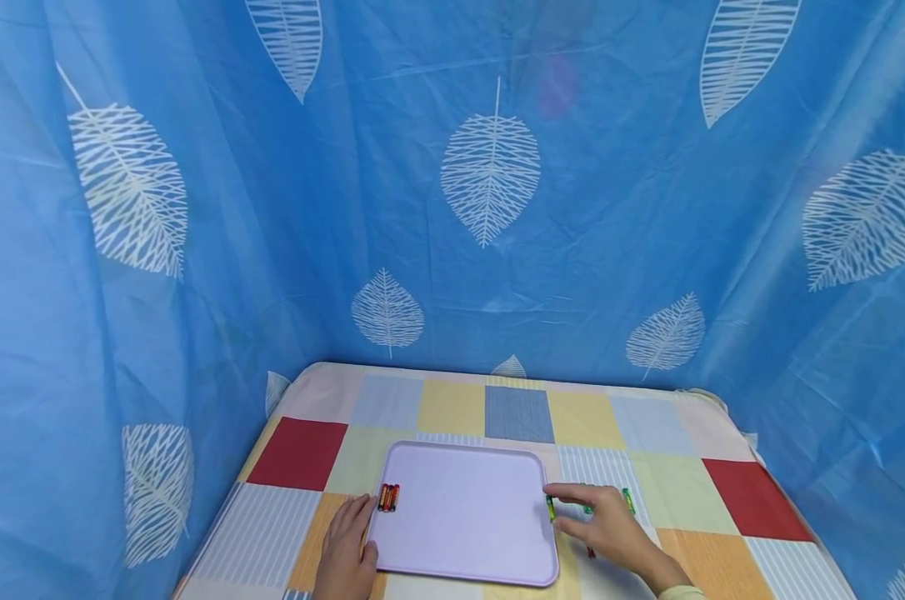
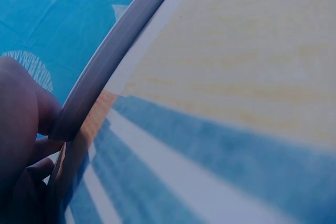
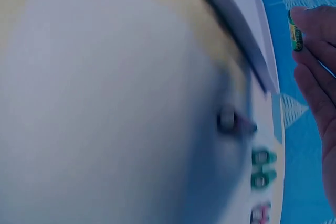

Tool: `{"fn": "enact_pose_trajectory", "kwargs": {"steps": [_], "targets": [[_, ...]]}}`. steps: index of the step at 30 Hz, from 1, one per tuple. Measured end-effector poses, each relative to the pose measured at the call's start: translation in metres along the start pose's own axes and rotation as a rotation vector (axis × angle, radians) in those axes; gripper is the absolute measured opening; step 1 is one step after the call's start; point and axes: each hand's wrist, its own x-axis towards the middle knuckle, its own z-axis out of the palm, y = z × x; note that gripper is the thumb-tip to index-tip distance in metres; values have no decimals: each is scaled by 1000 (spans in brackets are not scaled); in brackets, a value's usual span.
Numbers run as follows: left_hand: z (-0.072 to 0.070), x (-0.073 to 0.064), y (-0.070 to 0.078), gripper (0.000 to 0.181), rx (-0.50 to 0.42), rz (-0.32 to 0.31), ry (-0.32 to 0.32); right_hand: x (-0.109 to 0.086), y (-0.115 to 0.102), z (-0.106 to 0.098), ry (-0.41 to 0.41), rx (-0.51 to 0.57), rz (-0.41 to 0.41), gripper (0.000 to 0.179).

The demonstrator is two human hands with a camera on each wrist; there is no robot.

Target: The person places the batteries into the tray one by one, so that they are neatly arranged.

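Observation:
A pale lilac tray (image 1: 460, 517) lies on the patchwork cloth, with red batteries (image 1: 388, 497) side by side at its left edge. At the tray's near left corner my left hand (image 1: 345, 546) holds the rim; the left wrist view shows a thumb and fingers about that rim (image 2: 100, 72). Over the tray's right edge, my right hand (image 1: 606, 529) pinches a green and yellow battery (image 3: 295, 31) between thumb and fingertips. Right of the tray lie more green batteries (image 1: 628, 500), partly hidden by that hand, and a red battery (image 1: 591, 552) under it.
The patchwork tablecloth (image 1: 512, 414) covers the table. Blue curtains (image 1: 437, 317) with white leaf prints hang behind it and at both sides. In the right wrist view, green batteries (image 3: 263, 157) and a reddish one (image 3: 260, 213) lie blurred beside the tray.

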Motion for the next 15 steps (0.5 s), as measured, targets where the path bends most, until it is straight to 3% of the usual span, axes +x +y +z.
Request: {"fn": "enact_pose_trajectory", "kwargs": {"steps": [7,15], "targets": [[5,0,-5,63,26,86,53,18,-6,24,18,72,-75,42],[1,0,-2,63,16,45,18,38,-21,49,19,120,-121,43]]}}
